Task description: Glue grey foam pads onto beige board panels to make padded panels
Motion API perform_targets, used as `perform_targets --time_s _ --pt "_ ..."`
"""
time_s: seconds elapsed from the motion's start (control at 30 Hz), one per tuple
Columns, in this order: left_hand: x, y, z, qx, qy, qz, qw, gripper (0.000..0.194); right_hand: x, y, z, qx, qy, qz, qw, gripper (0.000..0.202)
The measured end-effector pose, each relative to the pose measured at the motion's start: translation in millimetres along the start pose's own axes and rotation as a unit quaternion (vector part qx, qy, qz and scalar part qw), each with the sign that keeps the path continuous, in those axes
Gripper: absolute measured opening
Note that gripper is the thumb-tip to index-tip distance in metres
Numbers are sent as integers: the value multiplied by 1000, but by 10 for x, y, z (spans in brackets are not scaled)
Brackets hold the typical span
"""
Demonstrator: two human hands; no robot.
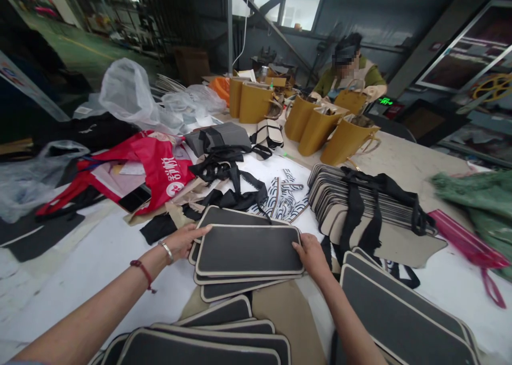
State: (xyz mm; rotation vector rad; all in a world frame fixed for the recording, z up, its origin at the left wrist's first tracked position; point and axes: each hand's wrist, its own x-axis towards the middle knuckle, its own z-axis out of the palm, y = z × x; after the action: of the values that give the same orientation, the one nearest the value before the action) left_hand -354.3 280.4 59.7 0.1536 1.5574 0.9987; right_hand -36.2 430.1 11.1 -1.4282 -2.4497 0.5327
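A dark grey rounded panel (pixel 250 250) with a beige edge lies on top of a loose pile of similar panels in the middle of the table. My left hand (pixel 187 242) grips its upper left corner, thumb on the dark face. At the right edge, my right hand (pixel 312 254) pinches the same panel with the thumb on top. The fingers under the panel are hidden on both sides. More panels (pixel 200 349) lie fanned nearest me, and another stack (pixel 404 306) sits to the lower right.
A row of panels bound with black cloth strips (pixel 356 205) stands right of centre. Black strips (pixel 236 194) and a red bag (pixel 160 168) lie left. Mustard bags (pixel 320 130) stand at the back, where a co-worker (pixel 348 72) sits. A pink pouch (pixel 468 240) is at right.
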Motion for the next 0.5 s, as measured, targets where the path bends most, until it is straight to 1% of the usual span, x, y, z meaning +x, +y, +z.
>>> perform_targets --time_s 0.07,0.1,0.13,0.2,0.23,0.27,0.3,0.37,0.43,0.5 --pt "21 -22 19 0 -16 9 1000 52 50 -35 13 -14 -11 29 999 12" --pt "24 -41 34 -3 -22 21 1000 53 63 -50 21 -4 -9 56 998 18" --pt "23 -65 53 -7 -25 37 999 54 68 -65 28 18 -1 89 996 28" --pt "10 -123 100 -17 -24 74 997 56 65 -89 27 76 30 166 983 54" --pt "-1 -156 126 -23 -21 90 995 57 59 -100 16 105 43 201 973 65" --pt "-13 -189 154 -28 -16 101 994 57 50 -112 -3 129 46 228 964 70" --pt "-26 -220 181 -32 -7 111 993 56 39 -125 -28 149 38 246 957 69" --pt "-58 -271 228 -36 10 133 990 56 5 -159 -91 192 4 251 949 55" --pt "-98 -302 257 -32 12 157 987 55 -46 -198 -158 235 -15 229 945 44" --pt "-149 -313 265 -23 7 175 984 54 -110 -237 -214 253 -8 209 945 39"
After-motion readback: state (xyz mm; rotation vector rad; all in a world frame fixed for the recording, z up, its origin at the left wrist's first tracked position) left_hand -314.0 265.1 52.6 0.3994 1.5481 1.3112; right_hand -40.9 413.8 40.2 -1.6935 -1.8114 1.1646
